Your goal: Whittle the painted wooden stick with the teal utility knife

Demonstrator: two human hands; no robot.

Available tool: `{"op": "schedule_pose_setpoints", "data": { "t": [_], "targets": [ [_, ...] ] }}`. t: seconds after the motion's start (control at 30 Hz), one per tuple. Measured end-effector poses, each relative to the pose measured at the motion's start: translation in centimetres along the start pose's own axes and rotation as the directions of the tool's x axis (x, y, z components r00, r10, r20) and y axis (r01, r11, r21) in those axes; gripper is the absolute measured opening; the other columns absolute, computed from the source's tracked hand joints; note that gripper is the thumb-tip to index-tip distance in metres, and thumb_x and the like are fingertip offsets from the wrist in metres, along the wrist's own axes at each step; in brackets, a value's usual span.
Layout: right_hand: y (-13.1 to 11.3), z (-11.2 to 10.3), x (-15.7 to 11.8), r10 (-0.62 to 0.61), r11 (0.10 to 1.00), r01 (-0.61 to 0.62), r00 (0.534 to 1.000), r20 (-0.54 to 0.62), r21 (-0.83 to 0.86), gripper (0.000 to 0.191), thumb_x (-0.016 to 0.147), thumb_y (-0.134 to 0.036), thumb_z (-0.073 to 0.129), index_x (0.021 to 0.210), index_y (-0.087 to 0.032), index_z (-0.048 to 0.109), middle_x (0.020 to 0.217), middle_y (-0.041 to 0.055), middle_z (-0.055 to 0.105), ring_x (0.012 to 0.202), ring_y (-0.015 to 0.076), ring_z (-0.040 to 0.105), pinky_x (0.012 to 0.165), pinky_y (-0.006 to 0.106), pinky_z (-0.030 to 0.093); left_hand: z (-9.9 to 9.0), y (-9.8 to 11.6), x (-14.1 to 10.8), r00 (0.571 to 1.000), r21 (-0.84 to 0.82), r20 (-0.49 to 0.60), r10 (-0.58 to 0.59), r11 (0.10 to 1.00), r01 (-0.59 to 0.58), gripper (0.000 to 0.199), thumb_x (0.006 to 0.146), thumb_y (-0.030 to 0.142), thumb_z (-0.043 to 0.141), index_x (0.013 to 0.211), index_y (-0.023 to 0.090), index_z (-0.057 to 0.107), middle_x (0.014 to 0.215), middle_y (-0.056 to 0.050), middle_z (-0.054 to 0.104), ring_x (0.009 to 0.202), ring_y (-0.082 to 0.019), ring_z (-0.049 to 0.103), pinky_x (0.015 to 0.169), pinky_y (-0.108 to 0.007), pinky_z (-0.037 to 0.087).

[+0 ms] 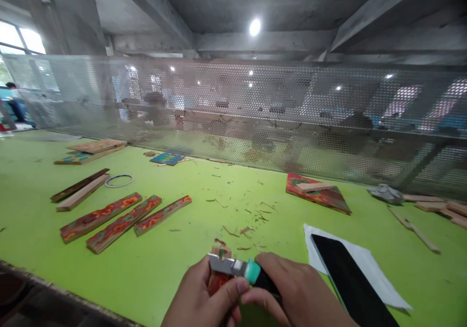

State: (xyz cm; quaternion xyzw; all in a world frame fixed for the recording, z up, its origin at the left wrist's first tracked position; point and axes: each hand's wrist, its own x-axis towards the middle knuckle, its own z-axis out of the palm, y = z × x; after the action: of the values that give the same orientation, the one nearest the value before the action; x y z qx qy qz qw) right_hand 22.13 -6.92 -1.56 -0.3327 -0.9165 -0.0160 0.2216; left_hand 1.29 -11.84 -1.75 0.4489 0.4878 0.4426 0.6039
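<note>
At the bottom centre my left hand is closed around a small red-painted wood piece, whose bare end points away from me. My right hand grips a utility knife with a black and teal handle. The knife's metal blade lies across the wood piece near its end. My left thumb rests close to the blade and the knife's collar. Thin wood shavings are scattered on the green table just beyond both hands.
Painted strips, plain strips and a ring lie left. A phone on white paper is close to my right hand. A red board lies behind it. Perforated metal screen borders the far edge.
</note>
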Motion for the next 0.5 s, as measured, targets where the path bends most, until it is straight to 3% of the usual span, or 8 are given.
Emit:
{"op": "schedule_pose_setpoints", "data": {
  "t": [0.1,0.27,0.5],
  "targets": [
    [-0.4,-0.1,0.0,-0.019,0.998,0.015,0.997,-0.07,-0.054,0.057,0.117,-0.064,0.024,0.088,-0.025,0.054,0.07,0.0014,0.074,0.052,0.0205,0.073,0.046,0.03,0.044,0.2,0.2,0.0,1.0,-0.001,0.0,-0.026,1.0,0.026,0.056,0.079,0.068,0.086,0.09,0.02,0.06,0.059,0.008,0.059,0.05,-0.009,0.05,0.052,-0.022,0.037],
    [-1.0,0.6,-0.3,0.001,0.998,-0.008,0.996,-0.091,-0.068,0.055,0.118,-0.062,0.023,0.086,-0.027,0.051,0.066,-0.0001,0.073,0.047,0.0202,0.073,0.042,0.029,0.043,0.2,-0.1,0.3,0.999,-0.017,-0.004,-0.05,0.999,0.05,0.06,0.077,0.072,0.086,0.091,0.02,0.06,0.058,0.007,0.061,0.047,-0.008,0.051,0.05,-0.021,0.036],
    [-0.8,1.1,-0.6,0.14,0.988,-0.148,0.982,-0.127,-0.051,0.05,0.117,-0.062,0.03,0.094,-0.027,0.056,0.058,-0.0016,0.072,0.041,0.0241,0.072,0.039,0.03,0.038,0.0,-0.6,0.4,0.999,0.008,-0.034,-0.026,1.0,0.026,0.062,0.08,0.076,0.082,0.09,0.021,0.057,0.057,0.008,0.06,0.046,-0.007,0.05,0.048,-0.02,0.037]
  ]
}}
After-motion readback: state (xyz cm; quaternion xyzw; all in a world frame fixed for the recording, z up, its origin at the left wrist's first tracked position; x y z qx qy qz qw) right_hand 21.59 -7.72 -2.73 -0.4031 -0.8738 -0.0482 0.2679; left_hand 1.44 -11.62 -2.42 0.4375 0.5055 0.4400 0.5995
